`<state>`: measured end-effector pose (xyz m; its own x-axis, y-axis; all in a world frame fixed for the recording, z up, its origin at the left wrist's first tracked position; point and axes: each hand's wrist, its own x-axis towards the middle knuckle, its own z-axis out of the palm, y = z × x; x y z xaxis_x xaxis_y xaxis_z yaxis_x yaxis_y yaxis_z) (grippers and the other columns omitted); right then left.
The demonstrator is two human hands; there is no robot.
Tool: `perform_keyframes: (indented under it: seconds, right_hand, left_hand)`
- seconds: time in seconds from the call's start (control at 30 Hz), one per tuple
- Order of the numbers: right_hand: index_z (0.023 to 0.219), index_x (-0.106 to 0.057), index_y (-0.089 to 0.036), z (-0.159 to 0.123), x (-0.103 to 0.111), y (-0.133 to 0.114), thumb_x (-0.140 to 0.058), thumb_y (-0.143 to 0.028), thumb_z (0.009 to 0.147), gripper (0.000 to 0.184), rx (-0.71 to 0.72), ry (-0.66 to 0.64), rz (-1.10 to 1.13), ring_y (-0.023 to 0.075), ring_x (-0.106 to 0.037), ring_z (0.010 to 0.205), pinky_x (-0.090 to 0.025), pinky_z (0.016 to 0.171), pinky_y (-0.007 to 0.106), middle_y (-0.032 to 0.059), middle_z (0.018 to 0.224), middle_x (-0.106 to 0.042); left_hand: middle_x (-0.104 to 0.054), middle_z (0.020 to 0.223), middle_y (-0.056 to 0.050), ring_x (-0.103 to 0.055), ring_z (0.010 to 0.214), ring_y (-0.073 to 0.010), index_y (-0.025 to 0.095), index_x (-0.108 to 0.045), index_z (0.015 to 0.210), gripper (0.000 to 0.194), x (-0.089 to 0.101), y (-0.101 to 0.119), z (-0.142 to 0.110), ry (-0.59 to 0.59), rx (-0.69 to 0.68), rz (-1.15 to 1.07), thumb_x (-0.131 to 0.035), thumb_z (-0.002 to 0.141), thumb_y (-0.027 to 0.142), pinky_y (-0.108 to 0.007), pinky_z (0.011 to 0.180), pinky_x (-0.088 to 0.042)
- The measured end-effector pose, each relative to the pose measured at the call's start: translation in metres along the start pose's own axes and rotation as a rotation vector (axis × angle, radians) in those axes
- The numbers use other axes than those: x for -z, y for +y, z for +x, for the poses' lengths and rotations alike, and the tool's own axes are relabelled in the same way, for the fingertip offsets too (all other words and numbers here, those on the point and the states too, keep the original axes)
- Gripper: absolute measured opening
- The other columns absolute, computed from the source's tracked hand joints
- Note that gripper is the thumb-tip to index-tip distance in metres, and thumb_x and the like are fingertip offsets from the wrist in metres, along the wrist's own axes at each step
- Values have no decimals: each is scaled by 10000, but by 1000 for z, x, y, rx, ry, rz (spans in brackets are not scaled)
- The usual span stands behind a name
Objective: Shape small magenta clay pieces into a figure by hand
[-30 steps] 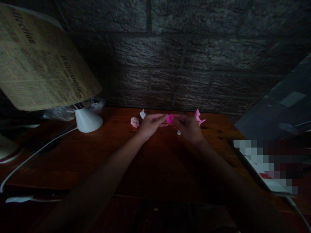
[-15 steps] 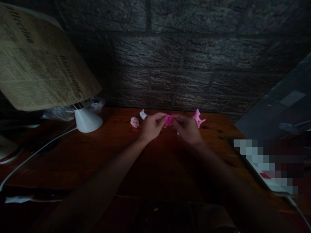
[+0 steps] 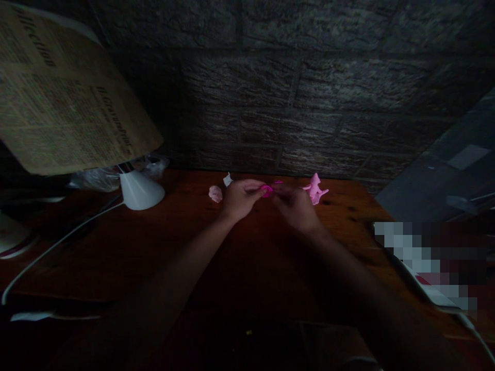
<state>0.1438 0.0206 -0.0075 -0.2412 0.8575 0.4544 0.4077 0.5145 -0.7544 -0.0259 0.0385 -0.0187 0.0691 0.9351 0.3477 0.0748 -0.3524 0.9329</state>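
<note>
Both hands meet over the far part of the wooden table (image 3: 185, 242). My left hand (image 3: 243, 198) pinches a small piece of bright magenta modelling clay (image 3: 266, 191) between thumb and fingertips. From the other side my right hand (image 3: 296, 205) closes its fingers on the same clay, hiding part of it. A thin magenta strip (image 3: 278, 182) shows just above the right fingers. Just beyond the right hand is a pink clay figure (image 3: 316, 190) with pointed projections. Left of my left hand lie a pale pink lump (image 3: 215, 194) and a crumpled white scrap (image 3: 228, 179).
A lamp with a white base (image 3: 141, 191) and a newsprint shade (image 3: 77, 98) stands at the left, its white cable (image 3: 58, 250) crossing the table. A dark brick wall (image 3: 247, 87) rises behind. A blurred-out flat device (image 3: 429, 278) lies at the right edge.
The magenta clay has turned in my fingers, and a thin strip of it now shows above the right hand. More of the pink figure's left side is visible.
</note>
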Motion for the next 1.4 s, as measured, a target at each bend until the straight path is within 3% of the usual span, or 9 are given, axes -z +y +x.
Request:
perform_keyframes:
  seconds: [0.1, 0.33, 0.47, 0.7, 0.87, 0.97, 1.13, 1.27, 1.4]
  right_hand:
    - [1096, -779, -210, 0, -1, -1, -598, -200, 879, 283, -15, 19, 43, 264, -751, 1004, -579, 928, 426, 89, 1064, -797]
    - [1033, -797, -196, -2, -4, -5, -629, -185, 862, 241, -24, 90, 11, 253, -766, 935, -590, 851, 376, 85, 1012, -808]
    - [996, -809, -226, -4, -3, -10, -642, -175, 856, 224, -19, 85, -83, 243, -773, 881, -596, 798, 357, 55, 955, -816]
    - [1002, -811, -240, -4, -5, -9, -658, -201, 867, 207, 2, 145, -138, 261, -775, 910, -603, 840, 391, 62, 1000, -812]
    - [980, -817, -248, -3, -4, -7, -663, -202, 856, 203, 9, 166, -137, 259, -779, 878, -614, 822, 388, 52, 971, -815]
    - [981, -818, -252, -3, -3, -8, -652, -195, 850, 220, 6, 171, -121, 247, -779, 848, -616, 813, 383, 47, 937, -816]
    - [1040, -798, -199, -1, -1, -6, -647, -238, 855, 242, -76, 189, 17, 240, -772, 905, -607, 848, 375, 86, 1017, -808]
    - [1009, -796, -200, -1, -2, -6, -681, -372, 861, 254, -97, 57, 131, 241, -766, 896, -595, 847, 381, 84, 996, -810]
    - [965, -801, -205, 0, -2, -6, -704, -418, 843, 264, -107, 46, 173, 245, -761, 904, -588, 849, 385, 79, 972, -812]
  left_hand:
    - [-802, 912, -101, -764, 821, -199, 150, -764, 912, 177, -2, 1, -2, 29, -21, 43, -771, 810, 295, -331, 780, -618]
    - [-792, 1053, -111, -761, 922, -211, 163, -746, 1054, 197, -1, 4, -7, 18, -213, 309, -700, 867, 202, -337, 850, -598]
    - [-807, 917, -62, -762, 847, -190, 194, -775, 946, 137, 1, 9, -8, -63, -235, 392, -652, 892, 171, -296, 777, -592]
    - [-804, 866, -54, -757, 773, -176, 183, -779, 929, 151, -1, 8, -8, -23, -227, 361, -628, 912, 184, -270, 717, -584]
    - [-795, 1066, -91, -759, 955, -223, 185, -758, 1101, 238, 0, 13, -10, -6, -306, 561, -674, 880, 154, -331, 863, -586]
    - [-795, 1054, -108, -764, 922, -231, 178, -760, 1113, 259, 1, 17, -12, -22, -338, 634, -654, 882, 125, -365, 881, -586]
    - [-807, 973, -81, -767, 841, -198, 188, -782, 1006, 178, -3, 11, -11, 38, -211, 399, -654, 886, 161, -316, 764, -615]
    - [-805, 907, -80, -752, 703, -165, 169, -781, 962, 139, -7, 7, -7, 95, 9, 151, -700, 859, 217, -263, 605, -612]
    - [-805, 927, -87, -763, 770, -176, 159, -780, 944, 134, -6, 9, -6, 69, 91, 30, -738, 827, 209, -279, 651, -636]
